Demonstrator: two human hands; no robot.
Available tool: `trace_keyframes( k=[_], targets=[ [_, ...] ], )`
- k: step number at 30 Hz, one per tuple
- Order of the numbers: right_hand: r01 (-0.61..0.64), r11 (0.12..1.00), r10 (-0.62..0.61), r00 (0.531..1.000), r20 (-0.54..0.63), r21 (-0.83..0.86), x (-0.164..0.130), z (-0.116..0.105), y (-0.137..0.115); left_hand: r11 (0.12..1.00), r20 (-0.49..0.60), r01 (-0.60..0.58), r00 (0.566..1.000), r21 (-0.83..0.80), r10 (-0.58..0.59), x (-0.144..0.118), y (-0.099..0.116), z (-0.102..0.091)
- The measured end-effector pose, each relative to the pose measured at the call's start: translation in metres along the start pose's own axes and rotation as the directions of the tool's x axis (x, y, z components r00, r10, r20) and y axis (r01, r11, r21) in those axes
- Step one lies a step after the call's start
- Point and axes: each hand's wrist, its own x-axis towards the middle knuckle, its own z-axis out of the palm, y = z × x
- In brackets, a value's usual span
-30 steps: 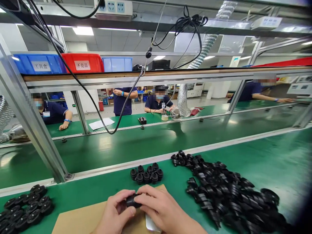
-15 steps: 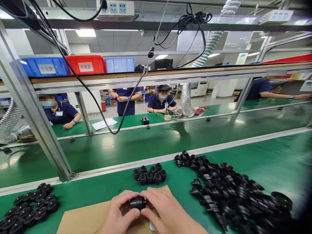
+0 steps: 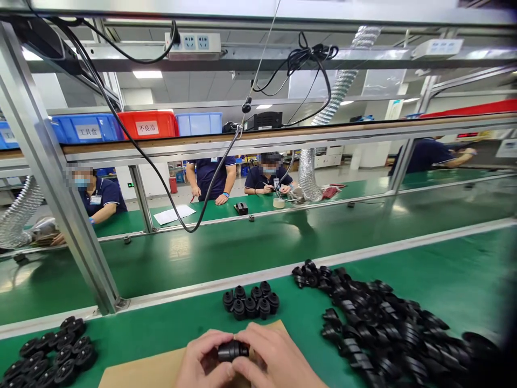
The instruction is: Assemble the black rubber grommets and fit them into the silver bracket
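Between my two hands is a black ribbed plastic part [image 3: 233, 351], lying sideways above a brown cardboard sheet [image 3: 141, 368]. My left hand [image 3: 202, 360] grips its left end with thumb and fingers. On the other end, the fingers and thumb of my right hand [image 3: 274, 358] are closed round the part. Something pale under my right palm is mostly hidden. Just beyond my hands stands a small group of similar black parts [image 3: 251, 306], upright on the green bench [image 3: 181, 318].
A large heap of black spiral-shaped parts [image 3: 379, 323] spreads over the right side. Round black parts [image 3: 52, 353] sit in rows at the left. A metal post [image 3: 81, 226] rises at left, and a black cable [image 3: 161, 186] hangs ahead. Co-workers sit and stand across the green table.
My view has tilted up slightly, so the bench scene sits lower. The part stays in both hands, with more of its right end showing. Co-workers across the table have shifted their arms.
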Motion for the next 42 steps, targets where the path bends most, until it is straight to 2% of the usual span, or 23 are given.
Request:
trace_keyframes(
  k=[4, 7, 10, 14, 16, 19, 23, 25, 28, 30, 32, 34, 37, 42],
  targets=[
    [0.117, 0.992, -0.117, 0.993, -0.002, 0.052, -0.001, 0.001, 0.004, 0.998, -0.030, 0.050, 0.998, -0.039, -0.051, -0.002, 0.008, 0.000],
    [0.208, 0.978, -0.208, 0.978, 0.005, 0.032, -0.003, -0.002, 0.005, 0.996, -0.033, 0.058, 0.998, -0.062, -0.060, -0.004, 0.010, 0.000],
    [0.097, 0.995, -0.097, 0.995, 0.025, 0.011, -0.003, 0.002, 0.003, 0.998, 0.011, 0.035, 0.999, -0.056, -0.034, -0.005, 0.007, 0.000],
    [-0.033, 0.999, 0.033, 0.999, 0.020, 0.014, -0.003, 0.011, 0.000, 0.999, 0.004, -0.034, 0.999, -0.043, 0.034, -0.003, 0.005, 0.001],
    [-0.040, 0.999, 0.040, 0.999, 0.004, 0.007, -0.004, 0.012, -0.001, 0.999, 0.005, -0.028, 1.000, -0.019, 0.028, -0.003, 0.009, 0.001],
    [-0.012, 1.000, 0.012, 0.999, -0.036, 0.020, -0.005, 0.009, -0.003, 0.999, -0.046, 0.045, 0.998, -0.019, -0.046, -0.004, 0.016, 0.002],
    [-0.010, 1.000, 0.010, 1.000, -0.017, 0.012, -0.004, 0.007, -0.004, 0.997, -0.087, 0.056, 0.994, -0.054, -0.061, -0.005, 0.012, 0.002],
    [0.023, 1.000, -0.023, 1.000, 0.003, 0.011, -0.002, 0.008, -0.002, 0.995, -0.090, 0.053, 0.994, -0.081, -0.061, -0.005, 0.006, 0.002],
    [0.161, 0.987, -0.161, 0.987, -0.006, 0.022, -0.001, 0.006, 0.003, 0.984, -0.090, 0.079, 0.992, -0.159, -0.094, -0.004, 0.004, 0.002],
    [0.269, 0.963, -0.268, 0.963, -0.012, 0.018, -0.001, 0.002, 0.005, 0.975, -0.055, 0.113, 0.991, -0.191, -0.125, -0.004, 0.010, 0.002],
    [0.312, 0.950, -0.312, 0.950, -0.009, 0.015, -0.001, -0.002, 0.005, 0.970, -0.029, 0.147, 0.987, -0.195, -0.155, -0.005, 0.020, 0.004],
    [0.245, 0.969, -0.245, 0.970, -0.006, 0.017, -0.002, -0.003, 0.002, 0.966, -0.039, 0.174, 0.982, -0.193, -0.185, -0.006, 0.029, 0.006],
    [0.060, 0.998, -0.060, 0.998, -0.011, 0.001, -0.003, 0.004, -0.004, 0.970, -0.070, 0.180, 0.979, -0.165, -0.193, -0.007, 0.036, 0.007],
    [-0.066, 0.998, 0.067, 0.997, 0.034, -0.013, -0.005, 0.014, -0.010, 0.997, -0.093, 0.072, 0.993, -0.021, -0.074, -0.004, 0.039, 0.006]
  ],
)
